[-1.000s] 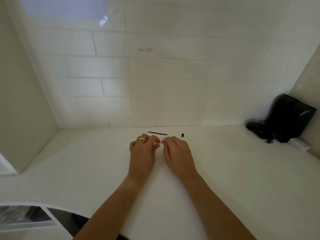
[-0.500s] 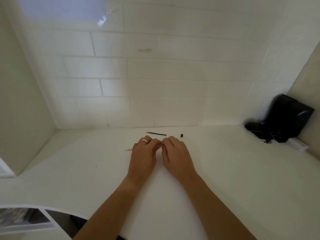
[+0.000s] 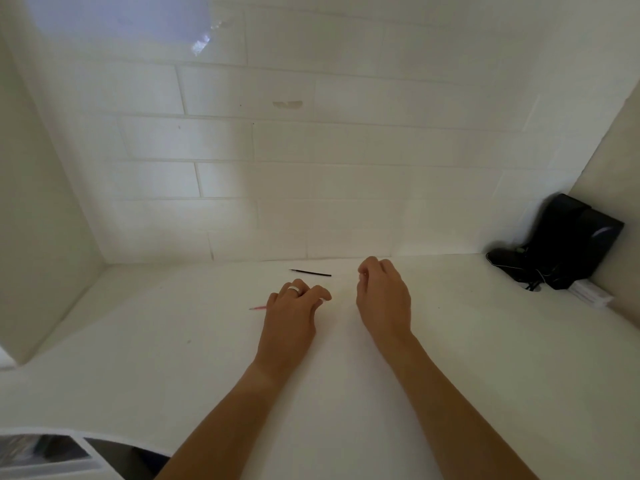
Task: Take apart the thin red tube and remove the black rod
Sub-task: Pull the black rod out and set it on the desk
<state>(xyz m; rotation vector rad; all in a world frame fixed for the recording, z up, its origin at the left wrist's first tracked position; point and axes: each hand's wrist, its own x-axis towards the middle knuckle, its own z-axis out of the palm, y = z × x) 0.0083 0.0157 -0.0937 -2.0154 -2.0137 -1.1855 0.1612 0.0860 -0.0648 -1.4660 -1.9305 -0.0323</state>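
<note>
The two hands were touching a moment ago; now they have pulled apart. The right hand has moved up and to the right, toward the wall. Its fingers are curled in, pinched together at the tips, but what they hold is too small to tell. The left hand rests on the white bench, fingers curled down on the thin red tube. Only the tube's pink end pokes out to the left of the hand. The black rod lies flat on the bench just behind the left hand, not touching it. A black thing sits in the far right corner.
</note>
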